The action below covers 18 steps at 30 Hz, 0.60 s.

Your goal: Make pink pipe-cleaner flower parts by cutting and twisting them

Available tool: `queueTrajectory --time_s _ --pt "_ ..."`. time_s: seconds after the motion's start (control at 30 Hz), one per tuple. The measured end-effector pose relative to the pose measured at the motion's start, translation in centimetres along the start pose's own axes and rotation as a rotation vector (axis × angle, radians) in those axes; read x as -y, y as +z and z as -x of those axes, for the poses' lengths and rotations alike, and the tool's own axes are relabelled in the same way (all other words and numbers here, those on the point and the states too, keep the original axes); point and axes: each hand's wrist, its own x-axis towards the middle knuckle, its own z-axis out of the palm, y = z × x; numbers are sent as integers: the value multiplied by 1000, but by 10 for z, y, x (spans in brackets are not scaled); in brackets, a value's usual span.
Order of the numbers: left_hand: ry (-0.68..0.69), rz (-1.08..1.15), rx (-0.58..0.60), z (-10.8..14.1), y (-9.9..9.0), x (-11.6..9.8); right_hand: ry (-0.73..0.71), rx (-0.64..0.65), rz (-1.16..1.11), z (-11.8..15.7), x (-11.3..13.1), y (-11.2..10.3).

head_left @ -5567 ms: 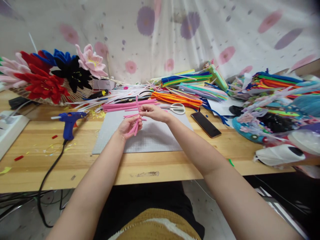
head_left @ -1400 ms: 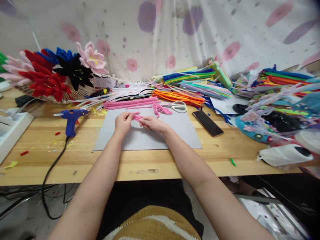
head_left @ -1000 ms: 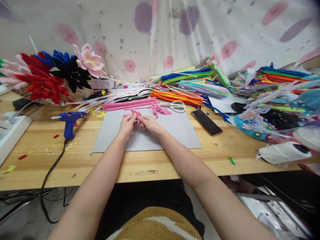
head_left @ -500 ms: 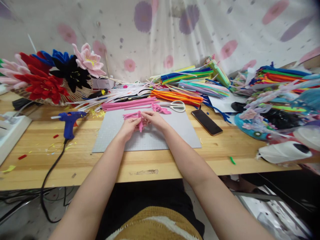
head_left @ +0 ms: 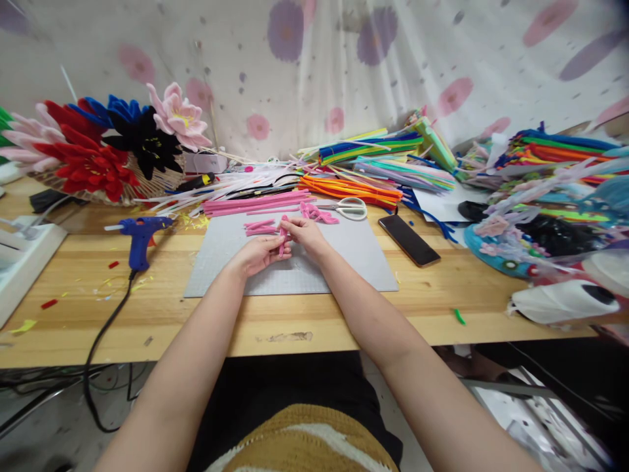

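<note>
Over the grey cutting mat [head_left: 226, 269], both my hands are closed on one short pink pipe cleaner [head_left: 282, 237]. My left hand [head_left: 260, 254] grips it from the left, palm turned partly up. From the right, my right hand [head_left: 305, 236] pinches its upper part between thumb and fingers. Part of the piece is hidden by my fingers. Just behind my left hand lie several short cut pink pipe cleaners [head_left: 259, 227]. Bent pink pieces [head_left: 319, 214] rest behind my right hand, beside the scissors [head_left: 351, 208]. A bundle of long pink pipe cleaners [head_left: 255, 203] lies along the mat's far edge.
A blue glue gun [head_left: 140, 239] stands at left, its cord running off the table's front. A phone [head_left: 409, 240] lies right of the mat. Fuzzy flowers [head_left: 98, 164] fill the back left. Orange pipe cleaners [head_left: 351, 191] and other bundles line the back; a white spool [head_left: 563, 300] is at right.
The pink piece between my hands now shows less below the fingers and leans slightly. My left hand has turned more palm-up, and the short pieces behind it show more. The view has shifted slightly.
</note>
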Motion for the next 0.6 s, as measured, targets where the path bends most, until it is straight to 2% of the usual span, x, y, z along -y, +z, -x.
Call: queueTrajectory --time_s 0.1,0.2,0.33,0.47,0.6 --pt "5 -60 -13 -2 -3 2 -43 -16 57 1 -1 0" --pt "72 -82 -8 -5 -4 5 -77 -47 88 0 -5 1" --pt "160 -69 20 -9 -4 9 -21 -47 2 -2 -8 0" --pt "219 -24 -14 -9 -2 10 52 155 -55 -1 -7 -10" --pt "138 20 -10 -6 0 6 142 307 -141 1 -5 -20"
